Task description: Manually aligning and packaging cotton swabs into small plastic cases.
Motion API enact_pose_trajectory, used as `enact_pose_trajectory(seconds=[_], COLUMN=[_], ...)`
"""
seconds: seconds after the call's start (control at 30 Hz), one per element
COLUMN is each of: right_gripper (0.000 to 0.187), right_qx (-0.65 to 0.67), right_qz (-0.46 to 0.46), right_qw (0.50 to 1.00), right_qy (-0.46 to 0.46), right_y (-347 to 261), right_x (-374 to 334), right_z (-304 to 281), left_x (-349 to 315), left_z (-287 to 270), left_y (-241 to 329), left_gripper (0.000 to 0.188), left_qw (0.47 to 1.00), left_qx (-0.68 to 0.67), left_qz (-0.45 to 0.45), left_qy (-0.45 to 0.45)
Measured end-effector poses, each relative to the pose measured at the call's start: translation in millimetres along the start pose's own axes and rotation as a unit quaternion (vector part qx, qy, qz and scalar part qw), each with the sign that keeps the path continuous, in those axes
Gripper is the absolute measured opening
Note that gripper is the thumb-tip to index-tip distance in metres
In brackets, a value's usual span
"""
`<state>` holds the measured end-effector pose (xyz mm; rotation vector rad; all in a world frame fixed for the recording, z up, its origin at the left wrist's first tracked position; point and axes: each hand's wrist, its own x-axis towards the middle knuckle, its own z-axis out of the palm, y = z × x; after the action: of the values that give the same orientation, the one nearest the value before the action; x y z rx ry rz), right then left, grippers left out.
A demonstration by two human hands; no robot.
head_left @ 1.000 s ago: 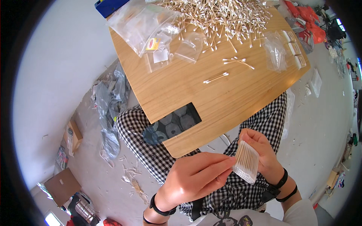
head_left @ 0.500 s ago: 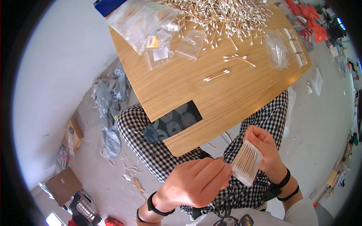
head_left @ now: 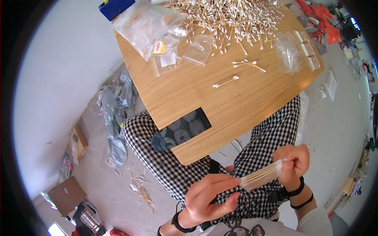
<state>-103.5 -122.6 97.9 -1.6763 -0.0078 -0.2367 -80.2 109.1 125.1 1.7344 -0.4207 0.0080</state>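
A small clear bag of cotton swabs (head_left: 260,177) is held over my lap, its wooden sticks showing through the plastic. My right hand (head_left: 293,163) pinches one end of it between thumb and curled fingers. At the opposite end is my left hand (head_left: 210,195), fingers stretched out and thumb well apart from them. Its fingertips meet the bag's edge; whether they press on it I cannot tell. On the wooden table (head_left: 169,92) ahead lie a few loose cotton swabs (head_left: 226,82), with a large heap of swabs (head_left: 232,19) at the far side.
Clear plastic bags (head_left: 147,27) cover the table's far left, beside a blue container (head_left: 115,8). Another clear bag (head_left: 288,53) and small white boxes (head_left: 307,50) sit at the right edge. A dark patterned pad (head_left: 183,129) shows at the table's cutout. Grey plastic (head_left: 114,118) lies on the floor.
The bag has swung from steeply upright to nearly level, turning its narrow side into view. My right hand has moved lower and right. My left thumb has parted from the fingers.
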Motion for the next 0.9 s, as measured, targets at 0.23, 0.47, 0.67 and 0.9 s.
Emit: enact_pose_trajectory(seconds=[0.23, 0.47, 0.67, 0.9], right_gripper=[0.035, 0.031, 0.013, 0.007], right_qx=[-0.101, -0.111, -0.057, -0.081], right_qz=[-0.200, -0.174, -0.023, -0.020], right_qw=[0.955, 0.962, 0.994, 0.995], right_qy=[-0.195, -0.180, -0.095, -0.061], right_y=[-16, 1, 28, 53], right_x=[26, 56, 54, 61], right_z=[-11, 10, 23, 39], left_x=[16, 31, 44, 52], left_z=[5, 15, 23, 29], left_y=[3, -43, -70, -88], left_gripper=[0.056, 0.029, 0.034, 0.035], left_qw=[0.966, 0.979, 0.997, 0.996], left_qx=[-0.160, -0.163, -0.053, -0.020], left_qz=[-0.205, -0.101, -0.050, -0.089], left_qy=[-0.018, -0.072, 0.011, 0.011])
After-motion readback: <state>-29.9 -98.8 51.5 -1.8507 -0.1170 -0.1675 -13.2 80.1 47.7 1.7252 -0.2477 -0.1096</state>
